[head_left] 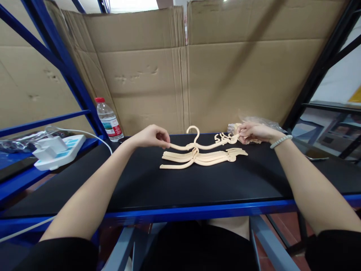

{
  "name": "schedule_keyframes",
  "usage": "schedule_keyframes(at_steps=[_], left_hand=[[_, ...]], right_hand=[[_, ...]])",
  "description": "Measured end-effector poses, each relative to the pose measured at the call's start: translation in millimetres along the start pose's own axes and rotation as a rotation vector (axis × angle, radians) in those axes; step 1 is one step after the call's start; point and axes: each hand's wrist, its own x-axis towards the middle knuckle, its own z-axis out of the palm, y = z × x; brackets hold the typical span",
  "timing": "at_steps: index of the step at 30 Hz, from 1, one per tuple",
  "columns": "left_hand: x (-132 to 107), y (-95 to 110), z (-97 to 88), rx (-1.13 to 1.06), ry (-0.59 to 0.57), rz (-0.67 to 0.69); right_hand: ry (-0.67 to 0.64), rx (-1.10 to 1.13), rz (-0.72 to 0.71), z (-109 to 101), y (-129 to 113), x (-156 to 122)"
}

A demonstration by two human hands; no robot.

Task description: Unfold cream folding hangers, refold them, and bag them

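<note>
A cream plastic hanger (197, 143) is held just above the black tabletop (180, 184), hook pointing up. My left hand (150, 136) pinches its left tip with closed fingers. My right hand (252, 132), with a bead bracelet on the wrist, grips its right end, fingers curled round it. Directly in front of it, flat on the tabletop, lies a pile of several like cream hangers (203, 157).
A clear plastic bag (262, 122) lies behind my right hand. A water bottle with a red cap (108, 119) stands at the back left. A white power strip with chargers (58, 149) sits on the blue shelf to the left. Cardboard sheets (180, 67) wall the back.
</note>
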Motion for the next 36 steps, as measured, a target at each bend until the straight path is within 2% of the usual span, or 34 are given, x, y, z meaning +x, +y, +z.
schedule_keyframes(at_steps=[4, 6, 8, 13, 18, 30, 36], left_hand=[[-4, 14, 6.1, 0.218, -0.31, -0.013], [-6, 20, 12.8, 0.284, -0.404, -0.046], [-7, 24, 19.4, 0.345, -0.447, -0.085], [-7, 28, 29.4, 0.488, -0.407, -0.15], [-5, 27, 33.5, 0.548, -0.427, -0.173], [-4, 27, 35.4, 0.623, -0.406, -0.164], [-2, 27, 38.2, 0.653, -0.361, -0.13]], right_hand=[[-0.247, -0.143, 0.095, 6, -5, -5], [-0.356, -0.232, 0.099, 9, -7, -6], [-0.412, -0.331, 0.075, 10, -8, -6], [-0.395, -0.565, 0.011, 9, -10, -2], [-0.398, -0.675, 0.041, 8, -6, 1], [-0.41, -0.746, 0.109, 8, 7, 11], [-0.324, -0.806, 0.122, 12, 4, 8]])
